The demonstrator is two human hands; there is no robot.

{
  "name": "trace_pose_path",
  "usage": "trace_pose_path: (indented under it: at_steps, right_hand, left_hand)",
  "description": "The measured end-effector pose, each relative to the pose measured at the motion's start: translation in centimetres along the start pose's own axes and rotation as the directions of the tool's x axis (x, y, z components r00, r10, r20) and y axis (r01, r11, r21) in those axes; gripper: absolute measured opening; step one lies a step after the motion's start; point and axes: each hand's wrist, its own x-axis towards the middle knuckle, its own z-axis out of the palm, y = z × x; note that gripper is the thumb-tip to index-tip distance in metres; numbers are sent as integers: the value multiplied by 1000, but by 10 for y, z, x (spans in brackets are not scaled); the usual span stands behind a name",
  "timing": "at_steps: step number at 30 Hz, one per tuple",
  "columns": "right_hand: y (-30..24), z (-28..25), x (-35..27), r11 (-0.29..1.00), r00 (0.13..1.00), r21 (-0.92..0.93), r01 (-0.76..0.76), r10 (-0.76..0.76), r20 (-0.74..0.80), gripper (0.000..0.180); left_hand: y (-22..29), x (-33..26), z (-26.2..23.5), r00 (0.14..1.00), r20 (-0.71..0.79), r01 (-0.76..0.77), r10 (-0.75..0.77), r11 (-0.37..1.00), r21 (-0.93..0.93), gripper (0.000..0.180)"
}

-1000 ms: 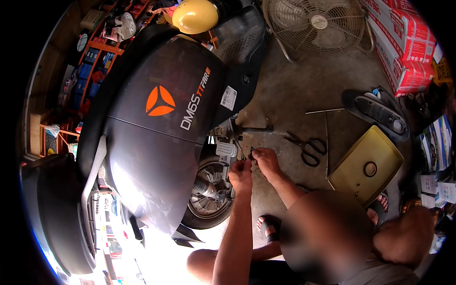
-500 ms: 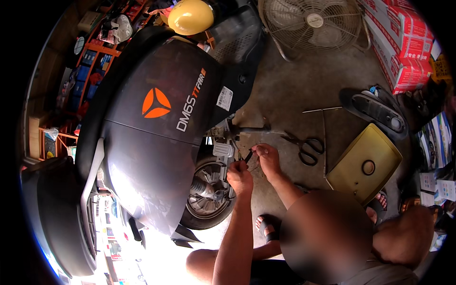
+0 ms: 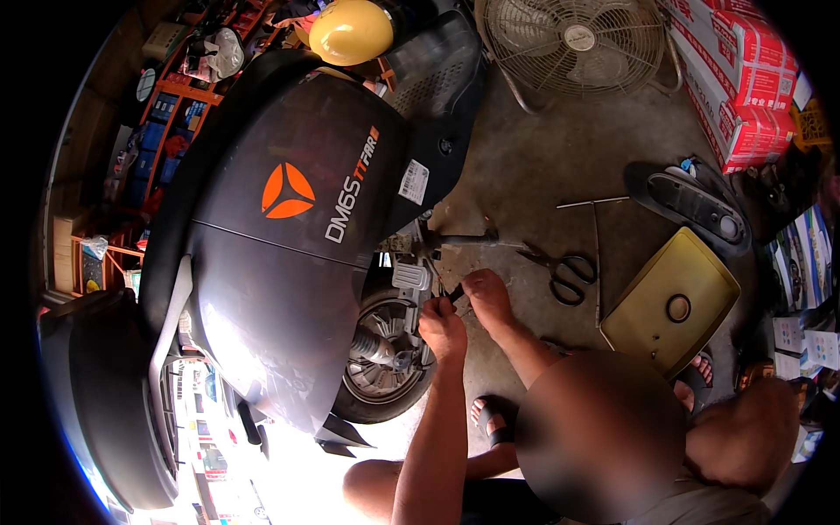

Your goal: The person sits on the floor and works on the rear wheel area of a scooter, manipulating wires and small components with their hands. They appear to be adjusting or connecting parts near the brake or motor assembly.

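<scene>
Beside the rear wheel (image 3: 374, 381) of a dark grey electric scooter (image 3: 262, 254), my two hands are close together. My left hand (image 3: 443, 331) is closed, with its fingertips pinching a short black strip-like piece (image 3: 454, 294). Thin wires seem to run from near it toward the scooter's underside, but they are too small to follow. My right hand (image 3: 488, 299) has its fingers curled in at the other end of the black piece. What those fingers grip is hidden. A grey footrest (image 3: 409, 276) sits just beyond my left hand.
Large black-handled scissors (image 3: 573, 280) and a T-handled wrench (image 3: 598, 254) lie on the concrete floor. To the right is a yellow tray (image 3: 630, 319) holding a ring (image 3: 679, 308). A black cover (image 3: 700, 214), a floor fan (image 3: 579, 39) and red-white boxes (image 3: 757, 61) stand further off.
My right hand has shifted slightly, and its fingers have curled in more. The black piece has tilted lower and shows less. My left hand has hardly moved.
</scene>
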Motion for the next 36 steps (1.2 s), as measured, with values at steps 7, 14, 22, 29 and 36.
trace_pose_path:
  at_steps: [7,14,22,29,36]
  right_hand:
    - [-7,0,-35,979,962,-40,198,-202,-185,8]
    - [-16,1,-40,973,985,-158,169,-172,-9,6]
    - [-26,10,-36,928,987,-340,152,-125,100,14]
    - [-12,6,-14,900,903,266,-346,244,353,11]
    - [-25,-2,-17,799,810,284,-529,377,448,5]
  left_hand:
    - [-16,-3,2,997,34,71,-65,975,-211,18]
    - [-19,-12,0,995,-22,-103,101,967,-235,18]
    - [-31,-15,-1,998,-13,-65,65,936,-345,20]
    - [-27,-13,-6,989,136,128,-67,844,-521,18]
    - [-25,-6,-17,966,228,232,-120,789,-568,14]
